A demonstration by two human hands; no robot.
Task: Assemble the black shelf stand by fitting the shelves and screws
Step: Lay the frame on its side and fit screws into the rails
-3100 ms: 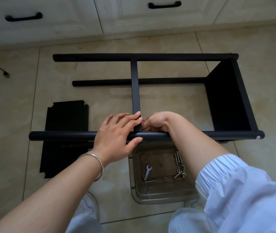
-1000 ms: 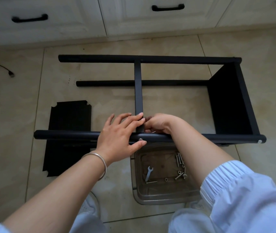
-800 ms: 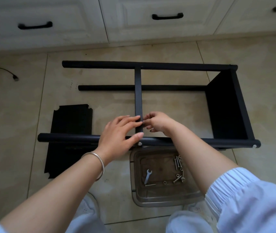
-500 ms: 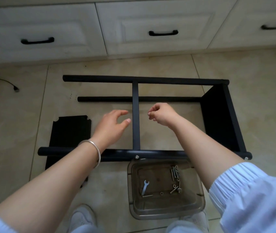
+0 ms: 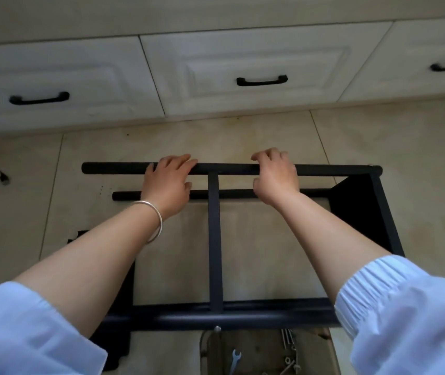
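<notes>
Now both hands are reaching forward over the black shelf stand (image 5: 214, 239), which is lying on its side on the beige tiled floor (image 5: 405, 158) in front of white cabinet drawers (image 5: 243, 63) with black handles. The left hand (image 5: 168, 180) is resting over the far pole (image 5: 324, 169) of the stand, its fingers curling across the top of the tube and its thumb lying below it, so it is grasping the pole just left of the cross piece (image 5: 214, 253). The right hand (image 5: 275, 175) is sitting on the same pole just right of the cross piece, fingers bending over the top and thumb tucking underneath, gripping it as well. A silver bangle (image 5: 153, 217) is circling the left wrist, and pale blue sleeves (image 5: 405, 307) are bunching at both elbows. The cross piece is running from the far pole back to the near pole (image 5: 229, 318), which is lying close to the person's body. A second, lower pole (image 5: 229, 194) is showing beyond the hands' wrists, nearer the floor. One shelf panel (image 5: 362, 212) is standing fitted at the right end of the frame. A loose black shelf panel (image 5: 115, 345) is lying on the floor at the left, mostly hidden by the left arm. A clear plastic tray (image 5: 208, 353) is sitting on the floor just below the near pole, holding a small wrench (image 5: 234, 359) and several screws (image 5: 287, 345). A dark cable end (image 5: 2, 177) is lying on the floor at far left.
</notes>
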